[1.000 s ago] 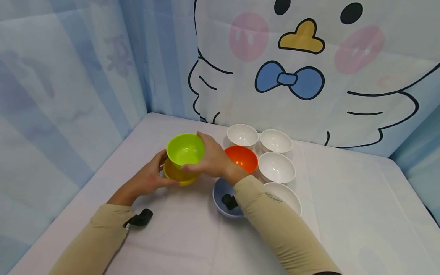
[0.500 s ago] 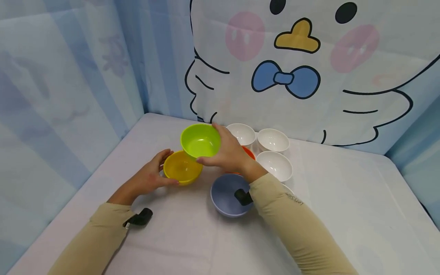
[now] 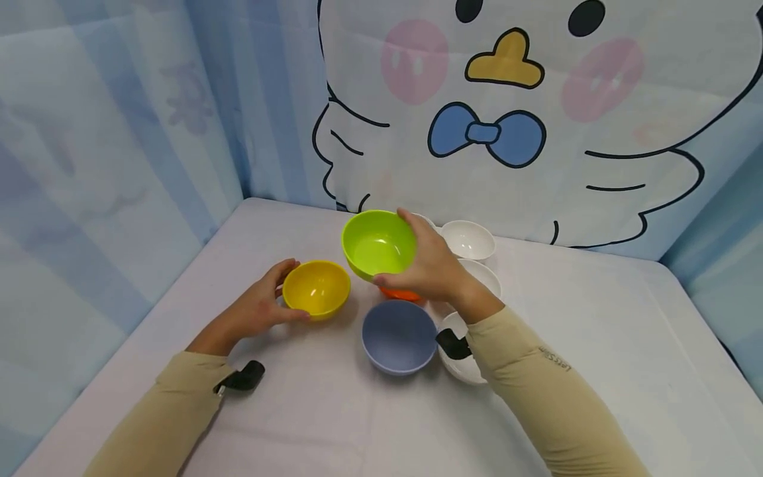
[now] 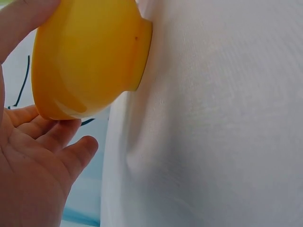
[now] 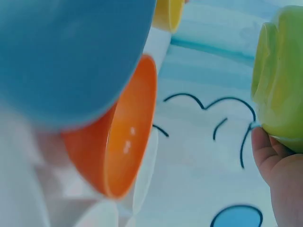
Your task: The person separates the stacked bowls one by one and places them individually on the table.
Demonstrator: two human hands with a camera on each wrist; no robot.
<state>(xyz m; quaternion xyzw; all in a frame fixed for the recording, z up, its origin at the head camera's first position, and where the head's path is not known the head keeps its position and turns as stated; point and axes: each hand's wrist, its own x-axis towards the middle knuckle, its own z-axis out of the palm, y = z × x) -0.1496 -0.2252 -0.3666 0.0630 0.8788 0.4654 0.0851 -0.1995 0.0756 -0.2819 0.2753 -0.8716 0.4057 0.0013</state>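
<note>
My left hand (image 3: 253,310) holds the yellow bowl (image 3: 316,289) between thumb and fingers at its left side. In the left wrist view the bowl's foot is at or close to the tabletop, and whether it touches I cannot tell. With thumb and fingers on its right side, my right hand (image 3: 438,265) grips a lime green bowl (image 3: 378,244) raised off the table. Beneath it the orange bowl (image 3: 402,294) is mostly covered in the head view, but the right wrist view shows its side and inside (image 5: 129,135). A periwinkle blue bowl (image 3: 399,338) stands nearer me.
Several white bowls stand behind and right of the coloured ones, such as a rear bowl (image 3: 467,240) and a near bowl (image 3: 461,370) partly behind my right wrist camera (image 3: 454,344). Printed cloth (image 3: 489,185) hangs along the table's back edge, another curtain (image 3: 119,165) at left.
My right hand has lifted the green bowl up from over the yellow one and carried it right, above the orange bowl. My left hand stays on the yellow bowl, now fully uncovered.
</note>
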